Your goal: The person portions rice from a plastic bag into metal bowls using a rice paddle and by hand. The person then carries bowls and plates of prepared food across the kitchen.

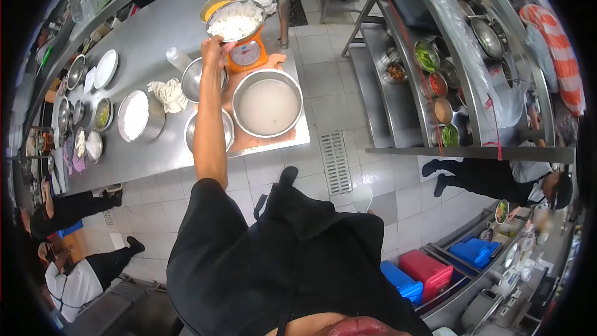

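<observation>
Over an orange scale with a round white dial (249, 55), on the long grey steel desk (124, 157), the person's left hand (215, 56) has its fingers closed on the near rim of a round silvery metal bowl (259, 31). From where I stand, that hold seems meant to steady or guide it; whether its full weight rests on the scale, I can't tell. A wide metal pot of cloudy, pale liquid (268, 106) stands at the desk's near corner, I'd guess for easy reach. Low on the right side, beside the black clothing (311, 261), is a pale translucent scoop-like vessel (362, 198); the right hand is nearly all hidden, so I can't say how its fingers stand. The rice-like white heap (237, 22) in the bowl looks clumpy and moist, mounded nearly to the rim.
</observation>
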### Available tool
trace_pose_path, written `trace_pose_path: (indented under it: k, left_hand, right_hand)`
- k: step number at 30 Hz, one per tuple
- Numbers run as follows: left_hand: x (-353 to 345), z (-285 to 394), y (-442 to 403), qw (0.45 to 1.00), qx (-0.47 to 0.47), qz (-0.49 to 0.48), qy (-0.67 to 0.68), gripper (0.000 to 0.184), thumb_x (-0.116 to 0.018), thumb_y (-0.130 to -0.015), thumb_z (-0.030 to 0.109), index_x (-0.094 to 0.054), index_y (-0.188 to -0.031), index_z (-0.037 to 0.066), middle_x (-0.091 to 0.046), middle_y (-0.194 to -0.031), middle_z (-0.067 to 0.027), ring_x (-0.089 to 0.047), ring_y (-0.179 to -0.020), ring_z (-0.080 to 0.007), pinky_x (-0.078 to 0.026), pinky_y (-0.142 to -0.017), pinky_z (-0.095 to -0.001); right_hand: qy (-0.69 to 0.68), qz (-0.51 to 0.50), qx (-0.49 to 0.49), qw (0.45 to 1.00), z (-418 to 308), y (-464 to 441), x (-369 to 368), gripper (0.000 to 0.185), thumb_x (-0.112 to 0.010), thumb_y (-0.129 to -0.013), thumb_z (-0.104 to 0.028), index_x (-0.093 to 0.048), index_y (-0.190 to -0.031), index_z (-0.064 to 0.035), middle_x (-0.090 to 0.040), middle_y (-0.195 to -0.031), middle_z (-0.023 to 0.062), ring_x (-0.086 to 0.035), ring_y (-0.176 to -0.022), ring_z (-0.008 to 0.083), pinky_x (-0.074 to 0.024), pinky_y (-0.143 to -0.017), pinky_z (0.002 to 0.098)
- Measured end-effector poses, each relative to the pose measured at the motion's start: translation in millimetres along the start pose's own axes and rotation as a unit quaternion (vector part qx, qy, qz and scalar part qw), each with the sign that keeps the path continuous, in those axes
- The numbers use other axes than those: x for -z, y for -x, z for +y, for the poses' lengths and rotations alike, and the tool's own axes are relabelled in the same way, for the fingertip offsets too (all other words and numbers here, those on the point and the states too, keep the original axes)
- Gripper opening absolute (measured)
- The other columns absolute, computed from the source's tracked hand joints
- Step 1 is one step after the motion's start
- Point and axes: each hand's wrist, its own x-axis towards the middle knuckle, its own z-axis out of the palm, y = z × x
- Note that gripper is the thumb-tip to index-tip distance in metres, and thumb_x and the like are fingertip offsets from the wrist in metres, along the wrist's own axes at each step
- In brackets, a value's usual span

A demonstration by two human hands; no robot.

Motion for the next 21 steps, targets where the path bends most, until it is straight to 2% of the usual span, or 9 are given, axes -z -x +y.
trace_pose_path:
  k: [8, 10, 11, 13, 16, 21]
  left_hand:
    - [13.3, 0.9, -0.8, 0.999, 0.002, 0.035, 0.001, 0.019, -0.053, -0.085, 0.005, -0.043, -0.094, -0.008, -0.061, -0.087, -0.0232, -0.069, -0.070, -0.0324, -0.062, -0.059, -0.0323]
    - [14.1, 5.1, 3.1, 0.996, 0.009, 0.042, -0.077, 0.027, -0.051, -0.089, 0.011, -0.046, -0.108, -0.008, -0.059, -0.105, -0.0266, -0.068, -0.079, -0.0285, -0.061, -0.065, -0.0309]
    - [14.9, 8.1, 5.8, 0.996, 0.012, 0.041, -0.080, 0.027, -0.051, -0.089, 0.011, -0.046, -0.108, -0.008, -0.059, -0.105, -0.0266, -0.068, -0.079, -0.0285, -0.061, -0.065, -0.0309]
    - [14.0, 12.7, 10.4, 0.998, -0.002, 0.021, -0.053, 0.028, -0.054, -0.088, 0.010, -0.044, -0.106, -0.009, -0.061, -0.095, -0.0234, -0.068, -0.070, -0.0286, -0.061, -0.057, -0.0305]
    - [14.2, 18.9, 13.8, 0.996, 0.010, 0.030, -0.087, 0.035, -0.055, -0.089, 0.014, -0.045, -0.111, -0.011, -0.061, -0.099, -0.0235, -0.068, -0.072, -0.0275, -0.060, -0.057, -0.0302]
    - [13.9, 13.3, 9.1, 0.991, 0.011, 0.073, -0.113, 0.034, -0.055, -0.089, 0.017, -0.048, -0.109, -0.010, -0.061, -0.099, -0.0231, -0.069, -0.074, -0.0283, -0.060, -0.059, -0.0303]
  right_hand:
    - [0.025, -0.023, -0.022, 0.999, -12.1, 12.1, 7.8, 0.032, -0.067, -0.077, -0.016, -0.062, -0.102, 0.0022, -0.068, -0.072, 0.0141, -0.065, -0.061, 0.0186, -0.0509, -0.058, 0.0322]
    - [0.026, -0.026, -0.024, 0.999, -13.6, 13.2, 7.6, 0.032, -0.066, -0.076, -0.016, -0.062, -0.102, 0.0021, -0.068, -0.072, 0.0141, -0.065, -0.061, 0.0186, -0.0510, -0.058, 0.0323]
    - [0.026, -0.026, -0.026, 0.999, -13.5, 14.5, 6.5, 0.031, -0.066, -0.076, -0.016, -0.062, -0.102, 0.0021, -0.068, -0.072, 0.0141, -0.065, -0.061, 0.0186, -0.0510, -0.058, 0.0323]
    - [0.024, -0.026, -0.029, 0.999, -14.6, 15.4, 5.5, 0.031, -0.066, -0.076, -0.015, -0.062, -0.102, 0.0021, -0.068, -0.072, 0.0141, -0.065, -0.061, 0.0186, -0.0511, -0.058, 0.0324]
    - [0.017, -0.024, -0.029, 0.999, -16.4, 15.3, 1.3, 0.031, -0.066, -0.076, -0.015, -0.062, -0.102, 0.0020, -0.067, -0.071, 0.0141, -0.065, -0.061, 0.0186, -0.0512, -0.058, 0.0325]
    - [0.006, -0.025, -0.023, 0.999, -15.3, 16.9, -4.8, 0.031, -0.065, -0.076, -0.014, -0.062, -0.102, 0.0018, -0.067, -0.071, 0.0142, -0.065, -0.061, 0.0187, -0.0514, -0.058, 0.0327]
